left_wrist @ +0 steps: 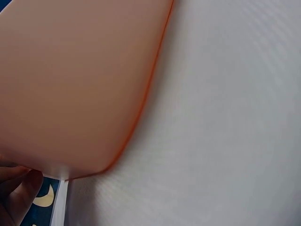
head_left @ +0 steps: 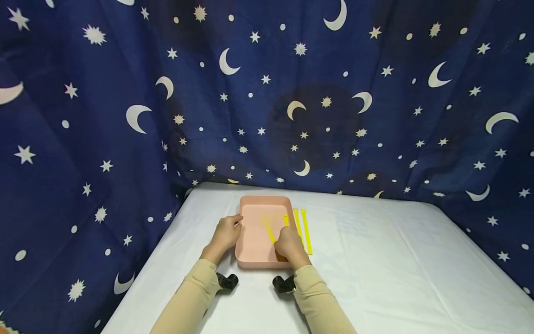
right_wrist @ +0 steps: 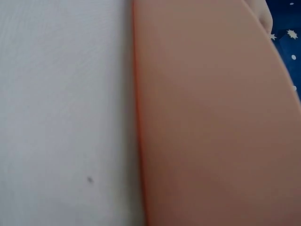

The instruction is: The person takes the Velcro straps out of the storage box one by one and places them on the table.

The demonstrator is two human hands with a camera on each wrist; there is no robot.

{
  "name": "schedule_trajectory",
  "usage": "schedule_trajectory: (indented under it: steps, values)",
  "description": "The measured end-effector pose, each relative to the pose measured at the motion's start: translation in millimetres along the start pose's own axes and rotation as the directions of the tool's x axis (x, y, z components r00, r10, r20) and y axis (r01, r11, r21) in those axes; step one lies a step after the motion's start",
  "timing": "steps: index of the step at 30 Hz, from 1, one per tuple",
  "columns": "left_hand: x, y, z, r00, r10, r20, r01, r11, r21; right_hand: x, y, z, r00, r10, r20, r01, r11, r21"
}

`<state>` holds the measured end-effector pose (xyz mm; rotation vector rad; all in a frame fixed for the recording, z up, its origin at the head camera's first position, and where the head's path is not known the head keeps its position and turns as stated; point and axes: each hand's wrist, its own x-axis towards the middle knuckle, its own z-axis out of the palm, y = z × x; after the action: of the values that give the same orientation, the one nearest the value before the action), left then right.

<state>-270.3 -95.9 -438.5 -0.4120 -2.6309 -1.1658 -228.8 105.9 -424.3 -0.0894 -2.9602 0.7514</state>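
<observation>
A shallow pink tray [head_left: 260, 264] stands on the white-covered table. My left hand [head_left: 227, 232] grips its left rim; in the left wrist view the fingers [left_wrist: 19, 193] meet the tray's edge [left_wrist: 84, 94]. Over the tray's right side, my right hand [head_left: 289, 243] is curled round a thin yellow strip [head_left: 269, 229], blurred by motion. Another yellow strip [head_left: 286, 220] shows just past the knuckles; whether it is held cannot be told. Right of the tray lie yellow strips [head_left: 306, 232] with slotted ends. In the right wrist view the tray wall [right_wrist: 211, 117] hides most of the hand.
White cloth [head_left: 396, 260] covers the table and stretches to the right. A dark blue curtain [head_left: 267, 116] with moons and stars hangs behind and to the left. Black wrist-worn pieces [head_left: 228, 281] sit under both forearms.
</observation>
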Motion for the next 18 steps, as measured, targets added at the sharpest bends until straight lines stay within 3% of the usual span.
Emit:
schedule_trajectory:
  steps: [18]
  values:
    - [-2.5, 1.1, 1.1, 1.0, -0.005, -0.006, 0.005, 1.0, 0.003, -3.9, 0.2, 6.2, 1.0, 0.023, 0.003, -0.023, 1.0, -0.004]
